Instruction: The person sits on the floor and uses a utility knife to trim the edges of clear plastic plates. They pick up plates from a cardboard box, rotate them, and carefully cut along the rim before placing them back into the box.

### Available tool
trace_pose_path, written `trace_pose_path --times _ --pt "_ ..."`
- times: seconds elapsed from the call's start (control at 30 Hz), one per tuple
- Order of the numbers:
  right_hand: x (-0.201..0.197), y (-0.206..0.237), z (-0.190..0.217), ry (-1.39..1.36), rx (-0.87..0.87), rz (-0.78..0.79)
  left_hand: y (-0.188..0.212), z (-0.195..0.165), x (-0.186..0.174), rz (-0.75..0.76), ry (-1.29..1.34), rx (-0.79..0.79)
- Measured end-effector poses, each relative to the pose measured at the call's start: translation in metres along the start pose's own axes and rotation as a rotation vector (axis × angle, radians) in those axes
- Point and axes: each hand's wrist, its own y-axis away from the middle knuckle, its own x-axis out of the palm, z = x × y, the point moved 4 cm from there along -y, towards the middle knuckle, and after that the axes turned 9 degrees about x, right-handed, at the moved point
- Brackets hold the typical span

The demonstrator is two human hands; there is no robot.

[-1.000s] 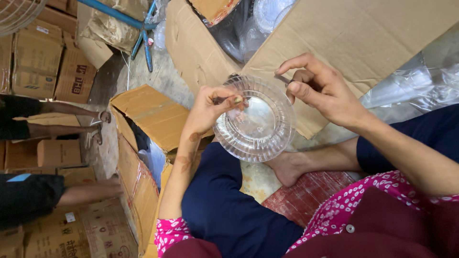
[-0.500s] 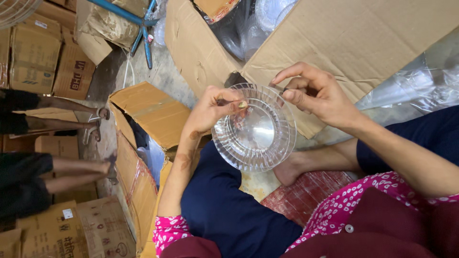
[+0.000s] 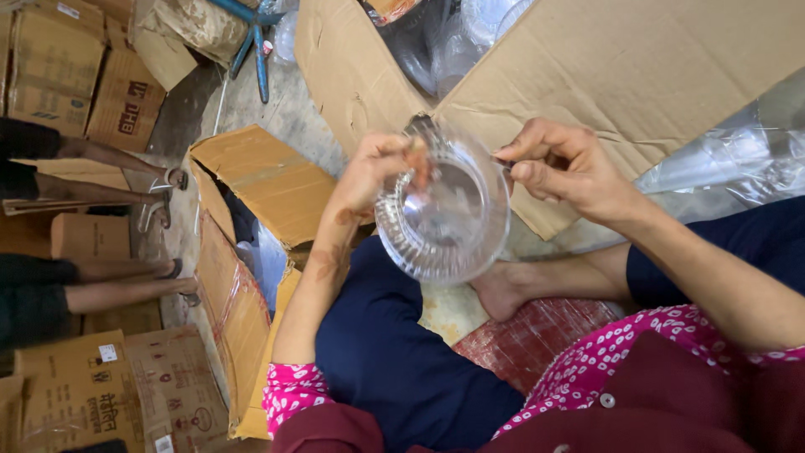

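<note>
A clear ribbed glass bowl is held up over my lap, its mouth turned toward me. My left hand grips its left rim, fingers curled over the edge. My right hand pinches the right rim between thumb and forefinger. Behind the bowl lies a large open cardboard box with more clear glassware in plastic wrapping inside.
An open brown carton stands to my left on the concrete floor. Stacked cartons line the far left, and another person's legs stretch in from that side. Crumpled clear plastic lies at right. A red mat lies under my foot.
The bowl has tilted and turned in my hands, its mouth now facing me more. My right fingers have closed onto the right rim. The other person's legs have shifted.
</note>
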Motion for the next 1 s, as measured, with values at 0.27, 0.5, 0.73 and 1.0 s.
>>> trace_pose_path --times 0.27,0.5,0.73,1.0 --pt "-0.005 0.001 0.005 0.111 -0.039 -0.090 0.003 0.000 -0.001 0.054 0.068 -0.013" --pt "0.001 -0.003 0.003 0.121 -0.030 -0.113 -0.001 -0.010 0.015 0.134 -0.115 -0.031" --pt "0.002 -0.004 -0.002 0.059 -0.055 -0.042 -0.001 -0.015 0.013 0.147 -0.168 0.065" --pt "0.003 -0.002 -0.007 0.061 -0.056 -0.074 0.000 -0.008 0.007 0.142 -0.069 0.039"
